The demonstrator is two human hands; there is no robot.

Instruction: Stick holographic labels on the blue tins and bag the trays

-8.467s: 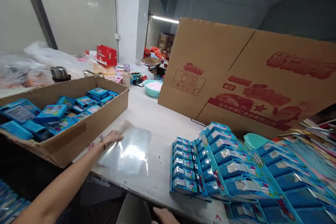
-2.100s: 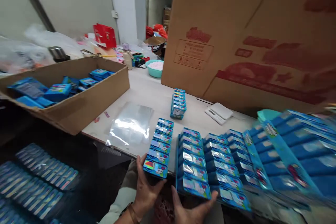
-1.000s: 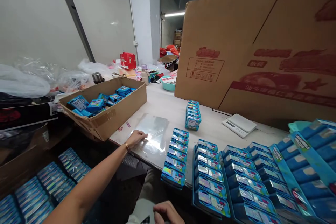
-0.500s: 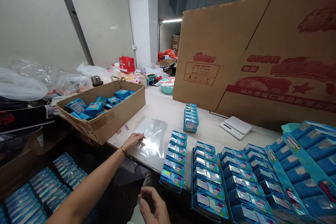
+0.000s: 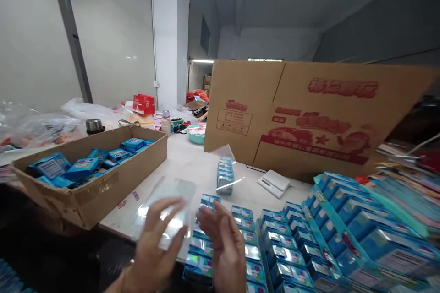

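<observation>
My left hand [image 5: 156, 236] is raised above the table's front edge, blurred, its fingers spread and bent. Under it lies a stack of flat, clear plastic bags [image 5: 175, 187]. To its right is my right hand [image 5: 227, 252], palm turned inward, in front of the nearest row of blue boxes [image 5: 199, 247]. A clear plastic bag [image 5: 227, 151] stands up beyond the right fingertips, which seem to pinch its lower end; the exact grip is hard to see. Through the bag shows a short row of blue boxes [image 5: 225, 181].
A cardboard box [image 5: 137, 171] of loose blue packs stands at left. Rows of blue boxes [image 5: 282, 252] and a filled display tray [image 5: 330, 229] are at right. Behind them are a white scale [image 5: 274, 183] and a large cardboard panel [image 5: 247, 96].
My left hand has lifted off the bag stack and moved right. My right hand has risen from below the table edge, and a clear bag is now upright. The view has turned right and up.
</observation>
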